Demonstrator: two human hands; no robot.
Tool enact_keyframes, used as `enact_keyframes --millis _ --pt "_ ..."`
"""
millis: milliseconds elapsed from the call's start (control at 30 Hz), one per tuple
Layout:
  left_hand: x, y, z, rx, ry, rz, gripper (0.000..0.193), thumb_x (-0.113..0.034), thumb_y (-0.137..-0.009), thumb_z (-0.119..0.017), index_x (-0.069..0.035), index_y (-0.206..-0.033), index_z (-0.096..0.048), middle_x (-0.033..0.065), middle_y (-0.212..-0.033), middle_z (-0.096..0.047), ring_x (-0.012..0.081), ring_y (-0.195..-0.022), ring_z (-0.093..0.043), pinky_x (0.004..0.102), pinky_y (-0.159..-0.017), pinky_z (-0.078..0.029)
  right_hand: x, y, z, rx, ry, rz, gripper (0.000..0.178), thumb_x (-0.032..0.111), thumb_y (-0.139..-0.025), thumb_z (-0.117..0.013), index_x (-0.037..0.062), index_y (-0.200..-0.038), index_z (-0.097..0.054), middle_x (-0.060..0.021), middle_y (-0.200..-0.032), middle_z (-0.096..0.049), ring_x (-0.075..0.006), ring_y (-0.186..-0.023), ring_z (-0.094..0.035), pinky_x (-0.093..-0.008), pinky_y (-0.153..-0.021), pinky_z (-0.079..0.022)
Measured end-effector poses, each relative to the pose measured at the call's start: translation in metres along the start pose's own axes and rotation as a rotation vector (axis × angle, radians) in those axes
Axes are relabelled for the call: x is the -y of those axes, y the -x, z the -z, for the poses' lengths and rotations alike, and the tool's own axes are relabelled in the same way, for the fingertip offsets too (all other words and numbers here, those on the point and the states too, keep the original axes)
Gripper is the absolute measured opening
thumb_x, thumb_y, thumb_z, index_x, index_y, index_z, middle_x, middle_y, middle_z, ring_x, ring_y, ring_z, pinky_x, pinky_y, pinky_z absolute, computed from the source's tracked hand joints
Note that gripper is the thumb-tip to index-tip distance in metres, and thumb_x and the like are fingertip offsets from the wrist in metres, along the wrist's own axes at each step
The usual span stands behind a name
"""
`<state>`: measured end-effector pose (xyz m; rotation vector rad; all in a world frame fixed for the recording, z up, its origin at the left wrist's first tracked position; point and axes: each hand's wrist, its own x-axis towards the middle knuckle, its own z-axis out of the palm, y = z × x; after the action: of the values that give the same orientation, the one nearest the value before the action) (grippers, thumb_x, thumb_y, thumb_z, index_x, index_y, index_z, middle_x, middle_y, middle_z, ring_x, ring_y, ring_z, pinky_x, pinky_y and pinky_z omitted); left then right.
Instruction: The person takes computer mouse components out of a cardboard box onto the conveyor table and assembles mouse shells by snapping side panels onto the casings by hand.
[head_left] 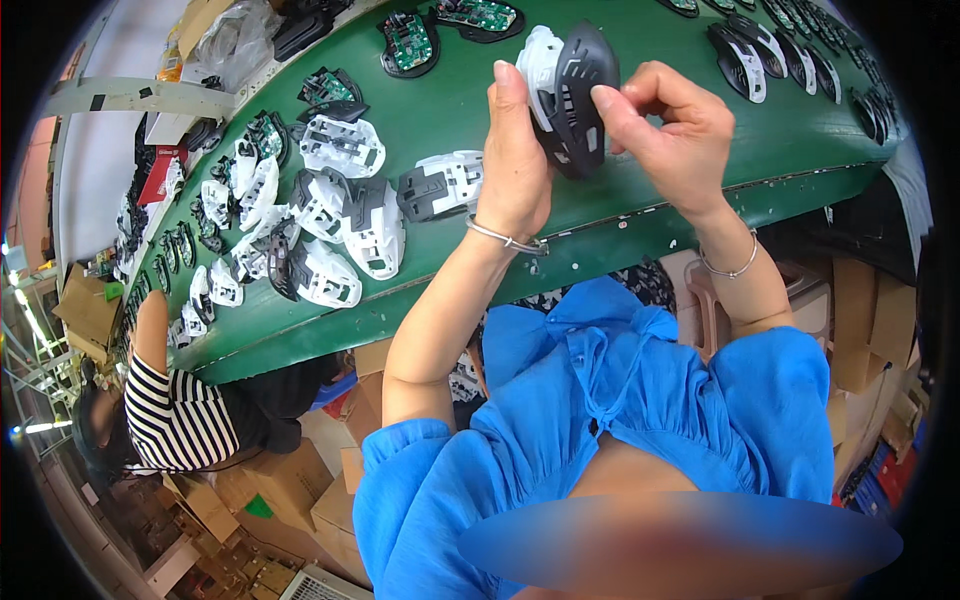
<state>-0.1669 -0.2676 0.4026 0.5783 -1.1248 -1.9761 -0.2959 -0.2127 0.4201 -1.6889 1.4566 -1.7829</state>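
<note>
Above the green work surface, my left hand (pixel 515 165) is closed on a half-built computer mouse (pixel 583 85), held up on its edge. One side of the mouse is a black piece with slots, and a white shell part (pixel 540 65) shows on the other. My right hand (pixel 682 135) has its fingers bent, and its thumb presses against the black side. What its curled fingertips touch is partly hidden. Close to my left wrist lies a black-and-white mouse shell (pixel 445 187). White shells (pixel 375 235) are grouped left of it.
Mouse bases with green circuit boards (pixel 408 42) lie along the far side of the green conveyor (pixel 640 225). More shells (pixel 738 62) stand at the far right. At the left, a person in a striped sleeve (pixel 180 415) reaches onto the conveyor. Cardboard boxes (pixel 865 310) stand below.
</note>
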Motion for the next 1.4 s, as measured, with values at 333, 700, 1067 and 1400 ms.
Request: enact_keyframes --millis 333,700,1067,1400 --pt "0.003 0.004 0.007 -0.047 -0.031 0.004 0.052 -0.051 -0.094 -0.041 -0.004 -0.117 -0.045 0.0035 -0.097 -0.056 0.0111 -0.088 -0.056 0.0282 -0.074 -0.050 0.007 -0.010 0.002 0.213 0.049 -0.246 0.024 0.015 -0.082 -0.069 0.0019 -0.067 -0.055 0.0020 -0.055 -0.052 -0.0019 -0.049 -0.048 -0.0188 -0.043 -0.035" --pt "-0.003 0.007 0.013 0.020 0.144 0.063 0.044 -0.044 -0.094 -0.045 -0.005 -0.114 -0.049 0.0032 -0.101 -0.057 0.0116 -0.090 -0.055 0.0296 -0.078 -0.048 0.011 -0.007 -0.002 0.229 -0.049 -0.297 0.025 0.016 -0.083 -0.068 0.0018 -0.068 -0.053 0.0029 -0.056 -0.052 -0.0006 -0.050 -0.048 -0.0173 -0.042 -0.034" --pt "0.015 0.008 0.023 -0.105 0.027 -0.074 0.047 -0.049 -0.096 -0.039 -0.007 -0.115 -0.049 0.0012 -0.097 -0.056 0.0097 -0.089 -0.053 0.0287 -0.081 -0.044 0.002 -0.004 -0.019 0.177 0.109 -0.152 0.024 0.014 -0.082 -0.069 0.0012 -0.067 -0.054 0.0020 -0.056 -0.053 -0.0028 -0.051 -0.047 -0.0190 -0.045 -0.036" --pt "0.010 0.011 0.038 -0.047 -0.432 -0.346 0.068 -0.031 -0.085 -0.061 0.004 -0.132 -0.025 0.0147 -0.111 -0.051 0.0207 -0.100 -0.053 0.0306 -0.089 -0.043 -0.004 -0.012 -0.009 0.358 -0.240 -0.398 0.024 0.014 -0.078 -0.071 0.0023 -0.092 -0.057 -0.0018 -0.081 -0.060 -0.0075 -0.074 -0.058 -0.0206 -0.061 -0.047"
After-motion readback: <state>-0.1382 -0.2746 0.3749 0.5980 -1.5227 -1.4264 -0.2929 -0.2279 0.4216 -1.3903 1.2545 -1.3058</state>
